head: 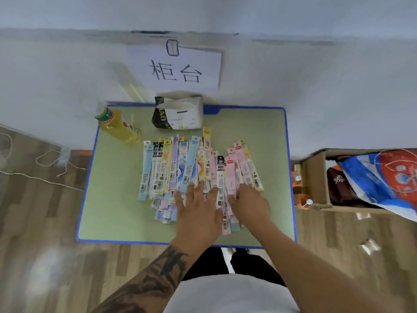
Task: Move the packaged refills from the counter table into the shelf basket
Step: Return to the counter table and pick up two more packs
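Observation:
Several long, narrow packaged refills in pastel colours lie fanned out side by side on the green counter table. My left hand lies flat on the near ends of the middle packs with its fingers spread. My right hand rests on the near ends of the pink packs at the right of the pile, its fingertips curled down into them. Whether it pinches a pack cannot be told. No shelf basket is in view.
A bottle of yellow drink lies at the table's far left and a white plastic bag stands at the far middle. A paper sign hangs on the wall. To the right a cardboard box holds bags. A cord lies on the wooden floor at left.

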{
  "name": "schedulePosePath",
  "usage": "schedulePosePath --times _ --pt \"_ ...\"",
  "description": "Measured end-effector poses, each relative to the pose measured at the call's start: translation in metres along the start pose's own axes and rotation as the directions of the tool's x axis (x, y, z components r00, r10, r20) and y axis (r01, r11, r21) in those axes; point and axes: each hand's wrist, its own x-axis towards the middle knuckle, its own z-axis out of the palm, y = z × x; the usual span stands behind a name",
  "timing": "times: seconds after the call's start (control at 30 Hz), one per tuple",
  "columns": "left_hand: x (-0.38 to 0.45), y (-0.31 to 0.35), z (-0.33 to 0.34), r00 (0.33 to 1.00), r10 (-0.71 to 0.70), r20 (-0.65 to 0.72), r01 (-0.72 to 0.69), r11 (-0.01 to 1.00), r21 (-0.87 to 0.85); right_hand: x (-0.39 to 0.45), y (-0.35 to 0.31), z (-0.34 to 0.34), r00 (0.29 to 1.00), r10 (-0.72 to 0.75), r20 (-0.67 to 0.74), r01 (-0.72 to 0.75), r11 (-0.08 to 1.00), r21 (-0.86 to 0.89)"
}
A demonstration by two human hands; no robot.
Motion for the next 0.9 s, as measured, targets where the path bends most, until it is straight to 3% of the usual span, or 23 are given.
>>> schedulePosePath --times 0.17,0.33,0.4,0.47,0.6,0.7,0.77,0.9 --pt "0.008 -0.011 0.003 0.992 0.118 0.054 -0.115 0.992 -0.053 -0.005 -0.005 -0.002 0.996 0.093 -0.002 -0.089 0.959 0.268" --pt "0.022 -0.015 -0.005 0.994 0.102 0.034 -0.085 0.941 -0.328 -0.026 -0.01 -0.013 0.992 0.124 -0.028 -0.093 0.86 0.502" --pt "0.026 -0.014 -0.013 0.996 0.069 0.057 -0.027 0.84 -0.541 -0.04 -0.015 -0.018 0.991 0.133 0.019 -0.112 0.732 0.672" --pt "0.027 -0.013 -0.023 0.986 0.037 0.16 0.099 0.643 -0.759 -0.056 -0.019 -0.024 0.992 0.108 0.07 -0.122 0.627 0.769" --pt "0.024 -0.014 -0.036 0.953 0.056 0.297 0.263 0.332 -0.906 -0.079 -0.027 -0.033 0.992 0.036 0.124 -0.125 0.502 0.856" --pt "0.017 -0.017 -0.039 0.951 -0.046 0.304 0.305 0.258 -0.917 -0.078 -0.026 -0.037 0.987 -0.038 0.159 -0.113 0.544 0.831" --pt "0.015 -0.019 -0.037 0.939 -0.131 0.318 0.34 0.22 -0.914 -0.067 -0.021 -0.037 0.986 -0.059 0.157 -0.083 0.643 0.762" --pt "0.008 -0.023 -0.041 0.918 -0.183 0.352 0.382 0.166 -0.909 -0.024 -0.014 -0.032 0.997 0.068 -0.041 -0.034 0.835 0.549"
